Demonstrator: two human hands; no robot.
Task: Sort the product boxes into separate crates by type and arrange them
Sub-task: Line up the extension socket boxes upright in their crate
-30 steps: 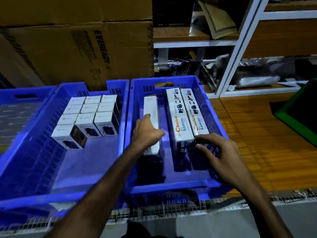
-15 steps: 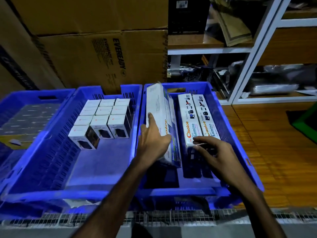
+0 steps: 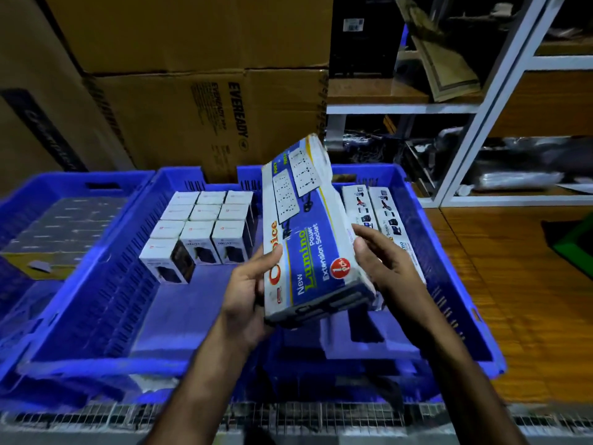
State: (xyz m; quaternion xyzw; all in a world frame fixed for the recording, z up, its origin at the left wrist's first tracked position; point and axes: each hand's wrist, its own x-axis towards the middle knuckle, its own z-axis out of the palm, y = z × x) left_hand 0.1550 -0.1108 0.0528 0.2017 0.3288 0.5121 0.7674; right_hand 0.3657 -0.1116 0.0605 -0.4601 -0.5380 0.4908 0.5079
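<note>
Gripping a long extension socket box [image 3: 305,239] from both sides, the left hand [image 3: 247,290] curls its fingers round the box's left edge while the right hand [image 3: 382,261] wraps the right edge. The box is tilted, lifted above the right blue crate [image 3: 455,284], where two more long boxes [image 3: 373,213] lie side by side. The middle blue crate [image 3: 96,300] holds rows of small white boxes [image 3: 202,229]. Brown cartons [image 3: 192,107] stand behind.
</note>
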